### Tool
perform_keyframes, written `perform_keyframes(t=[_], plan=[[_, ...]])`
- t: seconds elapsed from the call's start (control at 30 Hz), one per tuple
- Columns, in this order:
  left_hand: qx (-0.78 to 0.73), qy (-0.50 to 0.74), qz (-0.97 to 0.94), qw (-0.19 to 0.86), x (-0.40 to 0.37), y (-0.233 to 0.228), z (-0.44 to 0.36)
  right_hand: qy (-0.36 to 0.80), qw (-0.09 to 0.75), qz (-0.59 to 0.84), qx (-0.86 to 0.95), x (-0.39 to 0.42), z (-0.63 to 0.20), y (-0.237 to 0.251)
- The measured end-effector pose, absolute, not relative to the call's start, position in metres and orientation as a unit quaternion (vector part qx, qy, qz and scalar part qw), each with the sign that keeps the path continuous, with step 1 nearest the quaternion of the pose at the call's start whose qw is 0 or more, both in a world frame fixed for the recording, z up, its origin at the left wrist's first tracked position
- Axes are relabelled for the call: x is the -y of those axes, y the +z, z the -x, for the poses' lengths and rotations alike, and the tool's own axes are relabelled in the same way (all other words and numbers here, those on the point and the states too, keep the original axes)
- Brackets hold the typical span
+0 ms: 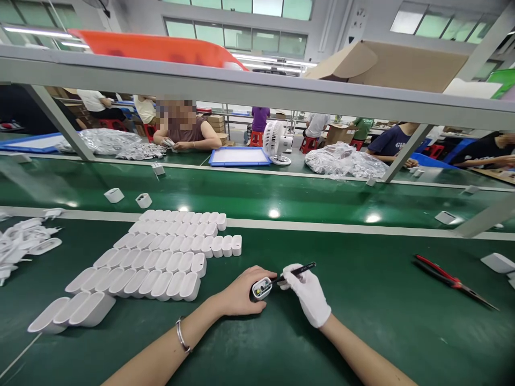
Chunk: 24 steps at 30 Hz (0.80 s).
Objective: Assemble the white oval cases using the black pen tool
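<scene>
My bare left hand (240,292) rests on the green mat and grips a small white charger housing (262,288), its open end turned toward me. My right hand (309,292), in a white glove, holds black tweezers (295,273) whose tips reach into the housing's open end. Just left of my hands, several rows of identical white housings (161,257) lie side by side on the mat. A silver bracelet (182,336) sits on my left wrist.
Red-handled pliers (450,279) lie at the right. A heap of white plug parts (24,244) sits far left. Two loose housings (129,197) ride the green conveyor (281,198) beyond. Other people sit across the line, near a small fan (276,140) and a blue tray (239,156).
</scene>
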<state>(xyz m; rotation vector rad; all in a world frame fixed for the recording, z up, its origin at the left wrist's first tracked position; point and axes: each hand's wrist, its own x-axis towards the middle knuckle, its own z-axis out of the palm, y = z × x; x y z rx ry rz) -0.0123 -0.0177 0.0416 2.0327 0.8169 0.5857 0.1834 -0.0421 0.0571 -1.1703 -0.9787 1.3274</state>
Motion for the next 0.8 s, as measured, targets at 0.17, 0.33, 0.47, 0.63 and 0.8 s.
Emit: perform_keyframes(t=[0.17, 0.33, 0.47, 0.63, 0.8], plan=[[-0.348, 0.222, -0.811, 0.415, 0.018, 0.039, 0.009, 0.578, 0.517, 0.484, 0.406, 0.038, -0.179, 0.051], [-0.35, 0.228, -0.821, 0.39, 0.019, 0.037, 0.006, 0.576, 0.502, 0.489, 0.421, 0.04, -0.173, 0.045], [-0.344, 0.234, -0.831, 0.369, 0.019, 0.037, 0.004, 0.56, 0.501, 0.507, 0.421, 0.042, -0.169, 0.042], [-0.336, 0.237, -0.841, 0.352, 0.019, 0.033, 0.004, 0.575, 0.511, 0.504, 0.392, 0.043, -0.172, 0.043], [-0.337, 0.24, -0.839, 0.353, 0.018, 0.031, 0.004, 0.574, 0.514, 0.502, 0.393, 0.045, -0.173, 0.045]])
